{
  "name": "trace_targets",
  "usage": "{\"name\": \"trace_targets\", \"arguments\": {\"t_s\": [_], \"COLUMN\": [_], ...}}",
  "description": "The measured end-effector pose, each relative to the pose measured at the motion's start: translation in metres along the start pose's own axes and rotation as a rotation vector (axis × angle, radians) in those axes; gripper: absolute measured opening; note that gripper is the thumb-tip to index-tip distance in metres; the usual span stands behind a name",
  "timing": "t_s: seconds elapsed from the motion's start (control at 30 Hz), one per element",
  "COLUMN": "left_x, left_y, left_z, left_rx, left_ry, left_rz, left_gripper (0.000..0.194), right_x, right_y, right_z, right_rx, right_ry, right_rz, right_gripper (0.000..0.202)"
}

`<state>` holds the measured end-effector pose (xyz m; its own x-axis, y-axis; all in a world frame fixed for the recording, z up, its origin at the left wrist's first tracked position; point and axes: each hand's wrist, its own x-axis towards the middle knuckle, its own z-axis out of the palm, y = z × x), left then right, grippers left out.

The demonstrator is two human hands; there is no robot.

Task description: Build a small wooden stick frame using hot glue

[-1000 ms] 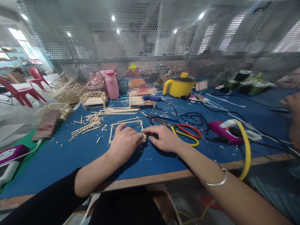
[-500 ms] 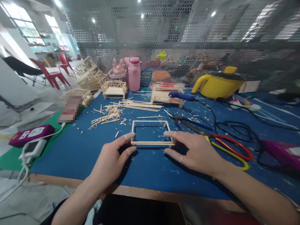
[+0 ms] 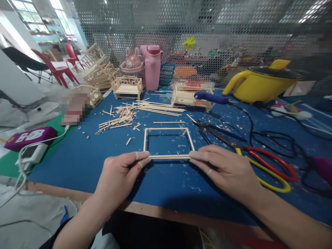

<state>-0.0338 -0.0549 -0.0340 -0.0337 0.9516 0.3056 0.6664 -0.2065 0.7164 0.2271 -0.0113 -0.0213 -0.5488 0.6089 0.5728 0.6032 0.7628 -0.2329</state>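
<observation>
A small rectangular frame of thin wooden sticks stands on the blue work surface, its near side doubled by two parallel sticks. My left hand pinches the near left corner between thumb and index finger. At the near right corner, my right hand has its fingertips closed on the frame. Both hands have pale coverings on the fingertips. One loose stick lies just behind the frame.
Behind lie a pile of sticks and small wooden beds. To the right are pliers, scissors, a blue-handled tool with its cord and a yellow pot. A purple box sits left.
Both hands have closed from spread fingers into pinches on the frame's near corners. The whole view has shifted slightly.
</observation>
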Motion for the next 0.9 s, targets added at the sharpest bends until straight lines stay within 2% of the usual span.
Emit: {"name": "trace_targets", "arguments": {"t_s": [0.33, 0.67, 0.83, 0.9], "left_x": [0.002, 0.003, 0.005, 0.006], "left_y": [-0.002, -0.008, -0.012, -0.013], "left_z": [0.001, 0.002, 0.003, 0.003], "left_rx": [-0.018, 0.071, 0.036, 0.021], "left_ry": [-0.014, -0.021, -0.038, -0.042], "left_rz": [-0.042, 0.052, 0.046, 0.057], "left_gripper": [0.021, 0.022, 0.022, 0.022], "right_x": [0.002, 0.002, -0.001, -0.004], "right_y": [0.0, 0.003, 0.003, -0.001], "right_z": [-0.001, 0.001, -0.003, -0.005], "right_rx": [0.093, 0.08, 0.091, 0.117], "right_ry": [-0.054, -0.046, -0.073, -0.086], "right_rz": [0.013, -0.059, 0.032, 0.162], "right_gripper": [0.017, 0.019, 0.016, 0.03]}}
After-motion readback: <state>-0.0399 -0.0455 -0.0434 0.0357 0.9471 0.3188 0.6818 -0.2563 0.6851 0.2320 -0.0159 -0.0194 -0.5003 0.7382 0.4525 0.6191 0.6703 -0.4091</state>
